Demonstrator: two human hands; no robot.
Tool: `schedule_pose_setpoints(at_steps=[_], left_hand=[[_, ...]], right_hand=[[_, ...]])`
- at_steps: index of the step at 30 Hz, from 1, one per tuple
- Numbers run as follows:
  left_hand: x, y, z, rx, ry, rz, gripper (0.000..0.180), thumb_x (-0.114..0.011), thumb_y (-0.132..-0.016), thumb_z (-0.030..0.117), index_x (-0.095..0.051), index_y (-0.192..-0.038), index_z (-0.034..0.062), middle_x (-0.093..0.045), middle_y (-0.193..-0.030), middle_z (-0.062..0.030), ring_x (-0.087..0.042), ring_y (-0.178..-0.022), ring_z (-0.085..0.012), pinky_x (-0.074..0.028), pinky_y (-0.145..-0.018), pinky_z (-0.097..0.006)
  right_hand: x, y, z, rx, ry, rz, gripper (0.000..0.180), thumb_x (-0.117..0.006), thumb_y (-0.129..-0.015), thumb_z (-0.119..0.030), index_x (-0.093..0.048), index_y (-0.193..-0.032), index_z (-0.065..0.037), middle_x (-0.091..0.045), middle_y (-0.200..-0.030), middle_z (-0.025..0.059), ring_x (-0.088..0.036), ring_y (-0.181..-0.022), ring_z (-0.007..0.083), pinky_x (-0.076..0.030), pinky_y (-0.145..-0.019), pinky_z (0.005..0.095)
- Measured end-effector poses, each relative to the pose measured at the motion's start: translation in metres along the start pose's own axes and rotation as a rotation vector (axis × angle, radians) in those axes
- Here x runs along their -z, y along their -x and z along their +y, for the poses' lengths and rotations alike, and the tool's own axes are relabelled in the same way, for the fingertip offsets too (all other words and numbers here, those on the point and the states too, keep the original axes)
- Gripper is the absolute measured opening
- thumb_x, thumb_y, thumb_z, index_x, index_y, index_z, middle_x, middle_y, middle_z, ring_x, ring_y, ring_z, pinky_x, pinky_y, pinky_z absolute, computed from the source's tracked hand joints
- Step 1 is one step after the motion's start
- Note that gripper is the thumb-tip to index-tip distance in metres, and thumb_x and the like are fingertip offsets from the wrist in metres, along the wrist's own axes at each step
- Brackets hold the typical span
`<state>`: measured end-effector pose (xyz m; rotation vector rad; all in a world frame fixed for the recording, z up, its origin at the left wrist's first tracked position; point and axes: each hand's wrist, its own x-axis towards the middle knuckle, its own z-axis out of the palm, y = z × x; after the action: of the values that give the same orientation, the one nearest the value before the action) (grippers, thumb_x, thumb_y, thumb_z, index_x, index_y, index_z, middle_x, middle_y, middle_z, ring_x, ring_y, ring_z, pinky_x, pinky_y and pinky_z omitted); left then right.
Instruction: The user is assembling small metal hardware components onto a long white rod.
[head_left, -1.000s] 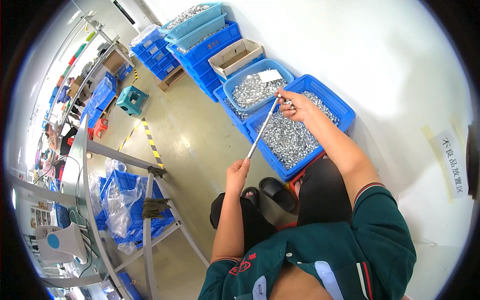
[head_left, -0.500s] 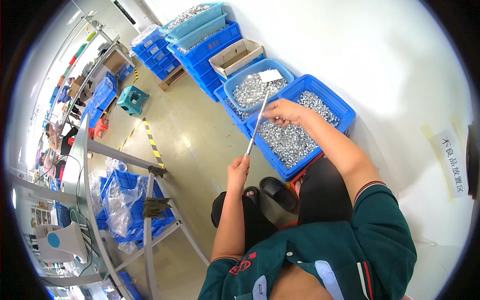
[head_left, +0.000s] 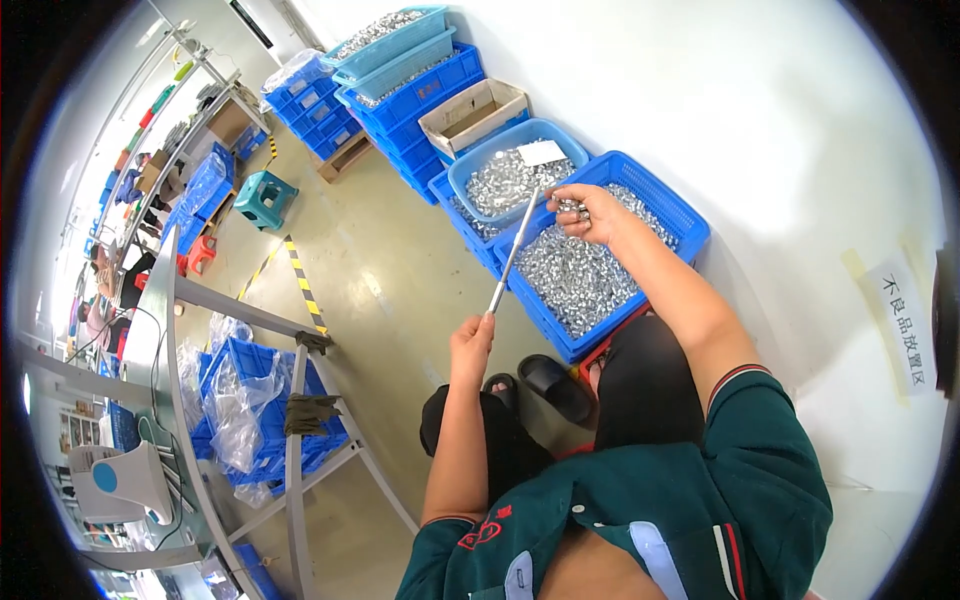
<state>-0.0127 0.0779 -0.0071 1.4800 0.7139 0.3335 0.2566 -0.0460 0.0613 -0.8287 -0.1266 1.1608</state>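
Observation:
My left hand [head_left: 470, 348] is closed around the lower end of a thin silver metal rod [head_left: 514, 256], which slants up and away over the crates. Several small silver metal parts [head_left: 571, 208] lie in the curled fingers of my right hand [head_left: 603, 214], close by the rod's upper end. Whether a part touches the rod tip is too small to tell. Below my right hand is a deep blue plastic basket [head_left: 694, 222], filled with many of the same shiny parts; my right forearm crosses over its edge.
A lighter blue basin [head_left: 460, 175] with more parts and a white paper slip [head_left: 541, 152] adjoins the basket. Beyond it are an open carton [head_left: 452, 128] and stacked blue crates [head_left: 400, 135]. A metal-framed table [head_left: 300, 450] stands left, a green stool [head_left: 265, 200] farther off.
My right hand has shifted slightly right and turned, so the small metal parts in its fingers now show. My left hand and the rod have hardly moved.

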Motion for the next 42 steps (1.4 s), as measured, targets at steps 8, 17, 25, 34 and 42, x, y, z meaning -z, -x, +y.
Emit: schedule_pose_setpoints(at_steps=[8,17,25,34,42], left_hand=[[0.0,0.0,-0.003,-0.042,-0.03,-0.026,0.032,-0.053,-0.087,0.031,-0.047,-0.062,0.0111,-0.035,-0.05,0.0089,-0.027,-0.04,-0.0012,-0.019,-0.037,-0.019],[0.0,-0.002,-0.006,-0.062,-0.041,-0.026,0.032,-0.053,-0.087,0.029,-0.047,-0.062,0.0092,-0.036,-0.053,0.0076,-0.029,-0.045,-0.0022,-0.022,-0.041,-0.02],[-0.002,0.002,0.001,-0.066,-0.117,-0.013,0.036,-0.052,-0.087,0.03,-0.044,-0.059,0.0093,-0.035,-0.053,0.0071,-0.03,-0.047,-0.0037,-0.023,-0.042,-0.022],[-0.007,0.0,0.01,0.076,0.05,0.04,0.035,-0.052,-0.087,0.032,-0.046,-0.06,0.0093,-0.034,-0.052,0.007,-0.029,-0.046,-0.0033,-0.022,-0.042,-0.022],[0.001,-0.003,0.002,0.026,0.082,0.01,0.032,-0.052,-0.086,0.034,-0.045,-0.063,0.0133,-0.033,-0.049,0.0092,-0.025,-0.038,-0.001,-0.017,-0.035,-0.019]], right_hand=[[0.003,0.0,-0.002,0.025,-0.125,-0.109,0.016,-0.054,-0.083,-0.012,-0.054,-0.094,0.0,-0.05,-0.072,0.0051,-0.036,-0.047,0.0049,-0.023,-0.032,0.0137],[0.005,-0.001,-0.003,0.008,-0.091,-0.057,0.016,-0.057,-0.082,-0.012,-0.054,-0.092,0.0,-0.049,-0.069,0.0028,-0.037,-0.047,0.0041,-0.024,-0.032,0.0131],[-0.004,0.0,-0.004,0.048,0.155,-0.068,0.017,-0.062,-0.079,-0.012,-0.055,-0.089,0.0,-0.047,-0.065,0.0001,-0.038,-0.046,0.0032,-0.024,-0.033,0.0137],[-0.029,-0.001,0.022,-0.164,0.636,-0.096,0.022,-0.062,-0.08,-0.021,-0.058,-0.087,0.0,-0.048,-0.067,0.0017,-0.037,-0.047,0.0044,-0.02,-0.033,0.0153],[-0.004,-0.005,0.007,-0.115,0.071,0.048,0.021,-0.051,-0.082,-0.01,-0.05,-0.098,0.003,-0.051,-0.076,0.0086,-0.035,-0.047,0.0069,-0.025,-0.032,0.0139]])
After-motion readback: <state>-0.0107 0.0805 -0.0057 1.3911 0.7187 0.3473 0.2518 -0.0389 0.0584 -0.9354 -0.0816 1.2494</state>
